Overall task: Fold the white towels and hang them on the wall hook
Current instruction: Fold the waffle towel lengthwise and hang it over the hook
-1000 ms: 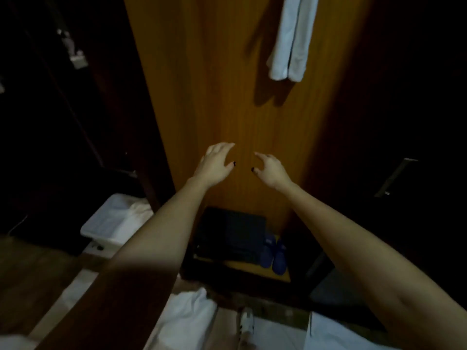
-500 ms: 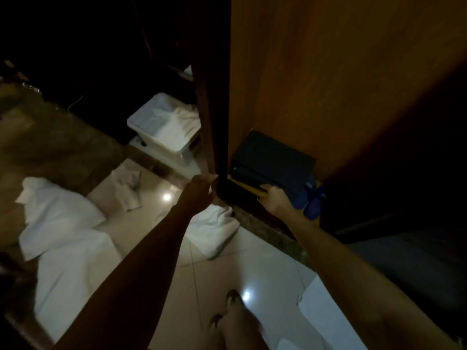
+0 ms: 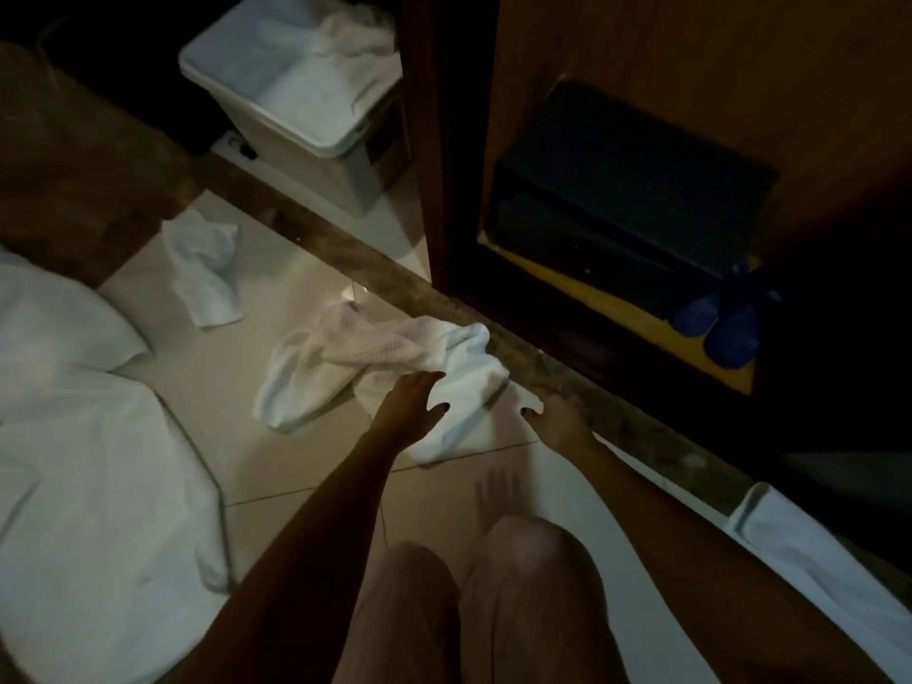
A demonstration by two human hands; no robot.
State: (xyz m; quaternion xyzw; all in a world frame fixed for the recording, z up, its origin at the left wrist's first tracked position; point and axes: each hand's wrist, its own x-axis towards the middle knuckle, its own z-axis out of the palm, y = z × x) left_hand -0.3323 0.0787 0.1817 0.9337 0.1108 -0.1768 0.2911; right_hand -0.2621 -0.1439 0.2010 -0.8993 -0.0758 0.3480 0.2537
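Observation:
A crumpled white towel [image 3: 345, 367] lies on the pale floor tiles beside the stone threshold. My left hand [image 3: 412, 404] hovers over the towel's near edge, fingers spread, holding nothing. My right hand [image 3: 555, 419] is just right of the towel near the threshold, fingers apart and empty. A smaller white towel [image 3: 205, 271] lies crumpled further left. Large white cloths [image 3: 94, 446] cover the floor at far left. The wall hook and the hung towel are out of view.
A white lidded bin [image 3: 296, 91] with a cloth on it stands at the back. The wooden cabinet [image 3: 691, 66] holds a dark box [image 3: 627, 190] and blue slippers [image 3: 720, 323]. Another white cloth [image 3: 819, 570] lies at right. My knees [image 3: 493, 585] are at bottom centre.
The view dropped from the wooden panel with the hung towel down to the floor. Both hands lowered from the panel to the crumpled towel on the tiles.

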